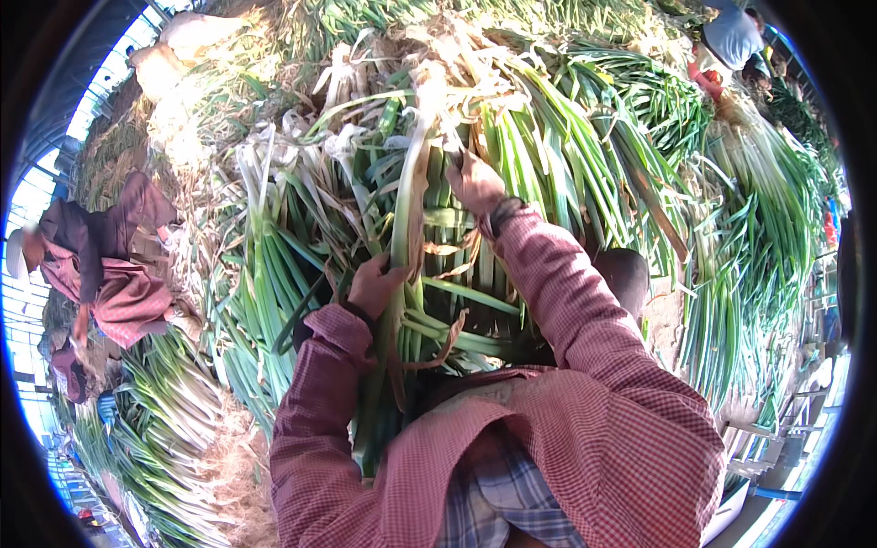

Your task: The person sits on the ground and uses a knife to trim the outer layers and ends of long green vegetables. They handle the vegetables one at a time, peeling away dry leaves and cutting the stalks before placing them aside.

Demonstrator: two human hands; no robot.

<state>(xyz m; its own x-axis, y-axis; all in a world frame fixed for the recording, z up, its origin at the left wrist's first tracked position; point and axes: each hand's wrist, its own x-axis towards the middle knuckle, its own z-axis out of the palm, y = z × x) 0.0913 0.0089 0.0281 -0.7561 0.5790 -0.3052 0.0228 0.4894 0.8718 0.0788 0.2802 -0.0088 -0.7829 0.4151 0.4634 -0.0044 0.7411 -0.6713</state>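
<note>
My left hand [377, 282] grips a thick green onion stalk [410, 198] by its leafy part, with its pale root end pointing away from me. Farther forward, my right hand [474, 183] is closed at a pale strip or tool near the stalk's white end; glare and the fingers hide what exactly it holds. Dry brown leaves [449, 339] dangle below the left hand. Under and around both hands lie green onions with long leaves [510, 161], and a bunch with white ends [259, 205] lies to the left.
Trimmed onions with roots [185, 425] are heaped at lower left. A person in a pink skirt [130, 294] sits at left; another person [733, 38] is at upper right. More onions [747, 274] are piled at right, and dry leaf litter [199, 130] covers the upper left.
</note>
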